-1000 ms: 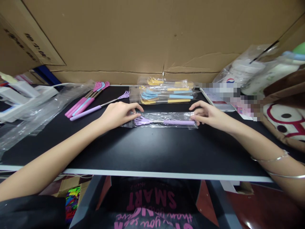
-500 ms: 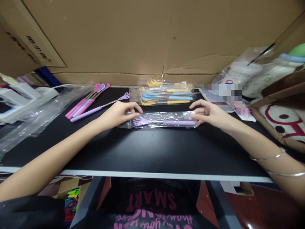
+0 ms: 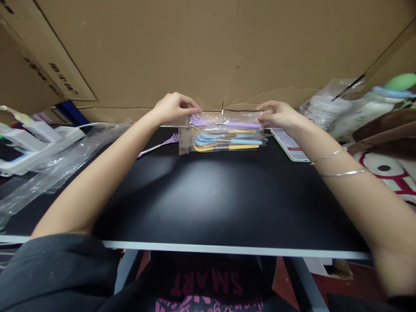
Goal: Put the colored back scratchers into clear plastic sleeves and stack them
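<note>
A purple back scratcher in a clear plastic bag lies across the far side of the pile of bagged back scratchers, which are blue and yellow. My left hand pinches the bag at its claw end. At the handle end, my right hand has its fingers closed on the other end of the bag. An unbagged purple back scratcher rests on the black table to the left, its handle hidden behind my left forearm.
Clear plastic bags spread over the left side, next to a white power strip. A phone lies right of the pile. Behind it are a bagged cup and a brown bag. A cardboard wall closes the back.
Both hands have moved the bagged purple back scratcher away from me, from the near side of the pile to its far side. My left forearm now covers the loose pink and blue ones.
</note>
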Tool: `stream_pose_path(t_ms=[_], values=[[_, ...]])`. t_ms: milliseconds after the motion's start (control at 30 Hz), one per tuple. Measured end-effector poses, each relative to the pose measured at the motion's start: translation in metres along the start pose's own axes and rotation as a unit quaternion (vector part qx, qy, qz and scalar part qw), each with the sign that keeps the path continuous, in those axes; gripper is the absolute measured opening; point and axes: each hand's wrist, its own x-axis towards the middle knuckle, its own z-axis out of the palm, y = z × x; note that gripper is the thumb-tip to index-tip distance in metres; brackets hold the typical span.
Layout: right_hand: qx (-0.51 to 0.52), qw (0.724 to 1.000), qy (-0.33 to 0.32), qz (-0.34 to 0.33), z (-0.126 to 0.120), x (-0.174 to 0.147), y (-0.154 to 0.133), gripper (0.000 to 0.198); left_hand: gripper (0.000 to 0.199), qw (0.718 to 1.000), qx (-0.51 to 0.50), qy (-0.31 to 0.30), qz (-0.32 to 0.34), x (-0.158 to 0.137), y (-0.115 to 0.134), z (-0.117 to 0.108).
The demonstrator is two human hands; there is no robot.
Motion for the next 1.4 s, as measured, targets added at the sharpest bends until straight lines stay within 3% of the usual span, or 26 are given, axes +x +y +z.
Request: stream_pose_path(t_ms=[100,233,433,633,767,900,1000,1100,1267,1400], values=[[-0.029,0.999,0.014,0.019,0.014,0.022,0.004,0.027,0.031,0.999,0.010,-0.024,-0.034,0.020,-0.009,0.017],[-0.166,0.984,0.056,-0.009,0.030,0.036,0.019,0.025,0.028,0.993,0.068,-0.043,-0.088,0.031,-0.014,0.040],[-0.250,0.961,0.092,-0.077,0.041,0.031,0.036,0.024,0.025,0.988,0.149,0.006,-0.033,0.027,-0.010,0.059],[-0.441,0.866,0.115,-0.208,0.043,0.008,0.031,0.032,0.030,0.973,0.216,0.063,0.047,0.018,-0.007,0.053],[-0.473,0.832,0.080,-0.278,0.037,-0.021,0.020,0.028,0.033,0.970,0.223,0.076,0.055,-0.001,-0.010,0.032],[-0.519,0.786,0.012,-0.337,0.029,-0.072,0.012,0.027,0.032,0.970,0.226,0.078,0.050,-0.043,-0.021,0.005],[-0.500,0.779,-0.035,-0.378,0.020,-0.116,0.013,0.025,0.031,0.968,0.243,0.054,-0.002,-0.090,-0.033,-0.022],[-0.473,0.792,-0.052,-0.382,0.007,-0.154,0.022,0.022,0.036,0.961,0.258,-0.007,-0.096,-0.144,-0.055,-0.050],[-0.434,0.821,-0.078,-0.364,-0.013,-0.194,0.048,0.022,0.037,0.936,0.241,-0.017,-0.258,-0.232,-0.108,-0.078],[-0.384,0.861,-0.076,-0.325,-0.018,-0.211,0.070,0.020,0.031,0.940,0.212,0.021,-0.267,-0.287,-0.136,-0.080]])
